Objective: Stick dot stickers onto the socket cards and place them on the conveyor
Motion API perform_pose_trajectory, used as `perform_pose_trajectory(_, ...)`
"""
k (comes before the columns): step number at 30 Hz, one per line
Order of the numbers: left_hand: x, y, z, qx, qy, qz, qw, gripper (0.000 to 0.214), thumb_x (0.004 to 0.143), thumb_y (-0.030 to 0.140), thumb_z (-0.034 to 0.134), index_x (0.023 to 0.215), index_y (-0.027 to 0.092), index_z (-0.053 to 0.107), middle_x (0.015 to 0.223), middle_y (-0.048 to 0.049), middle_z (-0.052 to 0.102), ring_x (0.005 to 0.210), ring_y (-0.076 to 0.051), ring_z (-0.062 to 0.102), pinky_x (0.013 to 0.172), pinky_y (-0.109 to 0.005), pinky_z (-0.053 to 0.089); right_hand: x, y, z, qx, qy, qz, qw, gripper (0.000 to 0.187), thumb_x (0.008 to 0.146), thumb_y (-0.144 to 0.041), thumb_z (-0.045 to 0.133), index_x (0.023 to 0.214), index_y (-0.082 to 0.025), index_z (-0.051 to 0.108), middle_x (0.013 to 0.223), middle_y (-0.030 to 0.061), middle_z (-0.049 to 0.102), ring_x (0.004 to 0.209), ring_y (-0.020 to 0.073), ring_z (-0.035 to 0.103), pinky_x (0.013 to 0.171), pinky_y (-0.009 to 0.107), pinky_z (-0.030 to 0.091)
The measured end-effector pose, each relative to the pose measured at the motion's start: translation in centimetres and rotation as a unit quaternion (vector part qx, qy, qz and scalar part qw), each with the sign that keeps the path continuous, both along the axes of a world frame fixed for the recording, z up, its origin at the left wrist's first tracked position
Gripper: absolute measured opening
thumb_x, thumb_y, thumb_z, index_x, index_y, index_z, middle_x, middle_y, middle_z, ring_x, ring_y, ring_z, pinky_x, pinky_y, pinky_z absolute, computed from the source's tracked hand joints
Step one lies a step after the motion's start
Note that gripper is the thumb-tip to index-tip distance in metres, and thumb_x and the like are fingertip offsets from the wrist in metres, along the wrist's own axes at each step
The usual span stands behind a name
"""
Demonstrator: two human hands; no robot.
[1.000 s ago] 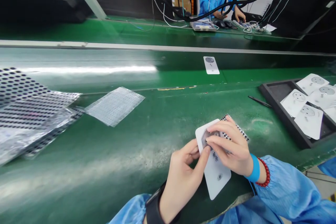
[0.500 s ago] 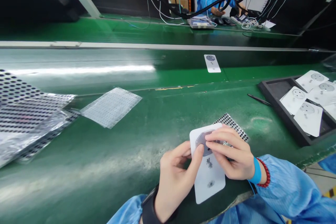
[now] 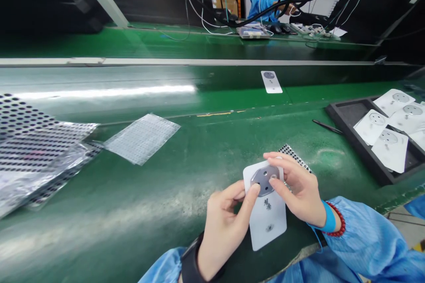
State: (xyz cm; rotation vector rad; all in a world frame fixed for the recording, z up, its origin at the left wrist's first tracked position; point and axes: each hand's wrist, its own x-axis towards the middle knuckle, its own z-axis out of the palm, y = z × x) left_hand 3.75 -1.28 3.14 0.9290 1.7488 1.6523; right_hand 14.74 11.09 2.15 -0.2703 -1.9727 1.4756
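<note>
A white rounded panel [image 3: 267, 223] with dark printed marks is held tilted above the front of the green bench. Near its top sits a grey oval piece [image 3: 264, 180] with several small round spots. My left hand [image 3: 229, 219] pinches the panel's left edge, thumb on the oval's lower left. My right hand [image 3: 299, 190] is at the upper right: its thumb presses the oval and its fingers reach over the panel's top edge. Partly hidden behind the panel and right hand lies a sheet of black dots [image 3: 294, 157].
A black tray [image 3: 357, 150] with several white panels [image 3: 390, 148] stands at right, dark tweezers [image 3: 327, 126] beside it. One panel [image 3: 271, 82] lies at the back. Bubble wrap [image 3: 142, 138] and dotted sheets [image 3: 40, 150] lie left. A person in blue [image 3: 265, 0] stands beyond hanging cables.
My right hand's fingers have moved off the front of the grey oval to the panel's top edge, uncovering more of the oval. The panel has shifted slightly. The person opposite has raised a hand.
</note>
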Motion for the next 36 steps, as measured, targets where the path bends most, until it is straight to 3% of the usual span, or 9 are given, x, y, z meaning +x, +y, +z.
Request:
perform_pose_trajectory(5, 0.1, -0.3, -0.3, 0.003, 0.069, 0.006, 0.998, 0.029, 0.086, 0.022, 0.058, 0.059, 0.014, 0.054, 0.049, 0.0022, 0.05, 0.045, -0.009, 0.047, 0.044, -0.018, 0.039, 0.1, -0.2, 0.2, -0.013, 0.008, 0.003, 1.0, 0.045, 0.088, -0.007, 0.058, 0.125, -0.032, 0.06, 0.125, 0.0054, 0.061, 0.119, 0.02, 0.056, 0.092, 0.034, 0.055)
perform_pose_trajectory(8, 0.2, -0.5, -0.3, 0.008, 0.118, 0.027, 0.993, 0.03, 0.085, 0.021, 0.059, 0.057, 0.014, 0.053, 0.047, 0.0022, 0.051, 0.042, -0.008, 0.043, 0.042, -0.018, 0.036, 0.0, -0.5, 0.1, -0.052, 0.01, 0.012, 0.999, 0.042, 0.088, -0.008, 0.058, 0.122, -0.031, 0.061, 0.121, 0.0053, 0.062, 0.117, 0.0191, 0.056, 0.086, 0.029, 0.057)
perform_pose_trajectory(12, 0.4, -0.3, -0.2, -0.02, 0.105, 0.004, 0.994, 0.025, 0.087, 0.021, 0.057, 0.063, 0.015, 0.059, 0.051, 0.0016, 0.056, 0.045, -0.01, 0.05, 0.044, -0.017, 0.039, -0.2, -0.5, 0.1, -0.147, -0.026, 0.01, 0.989, 0.039, 0.082, -0.012, 0.067, 0.118, -0.028, 0.063, 0.11, 0.004, 0.066, 0.093, 0.0143, 0.066, 0.076, 0.023, 0.058)
perform_pose_trajectory(16, 0.6, -0.4, 0.2, -0.038, 0.095, -0.025, 0.994, 0.022, 0.088, 0.021, 0.056, 0.066, 0.016, 0.059, 0.054, 0.0025, 0.054, 0.049, -0.012, 0.057, 0.047, -0.017, 0.044, -0.2, -0.2, 0.3, -0.202, -0.061, 0.025, 0.977, 0.036, 0.078, -0.014, 0.071, 0.112, -0.026, 0.064, 0.088, -0.0003, 0.068, 0.073, 0.0107, 0.066, 0.064, 0.019, 0.056)
perform_pose_trajectory(24, 0.6, -0.4, 0.8, -0.002, 0.172, -0.002, 0.985, 0.023, 0.084, 0.015, 0.058, 0.061, 0.016, 0.055, 0.05, 0.0042, 0.054, 0.041, -0.007, 0.047, 0.041, -0.015, 0.038, 0.1, -0.1, 0.7, -0.203, -0.056, 0.063, 0.975, 0.034, 0.078, -0.014, 0.072, 0.11, -0.025, 0.064, 0.092, -0.0001, 0.067, 0.074, 0.0102, 0.065, 0.063, 0.018, 0.055)
perform_pose_trajectory(36, 1.0, -0.6, 0.5, 0.026, 0.199, 0.032, 0.979, 0.024, 0.08, 0.009, 0.061, 0.06, 0.018, 0.05, 0.049, 0.0061, 0.046, 0.042, -0.008, 0.051, 0.044, -0.017, 0.041, 0.2, -0.4, 1.1, -0.093, -0.044, 0.042, 0.994, 0.033, 0.08, -0.01, 0.066, 0.109, -0.026, 0.065, 0.095, 0.0026, 0.064, 0.079, 0.0125, 0.062, 0.064, 0.021, 0.054)
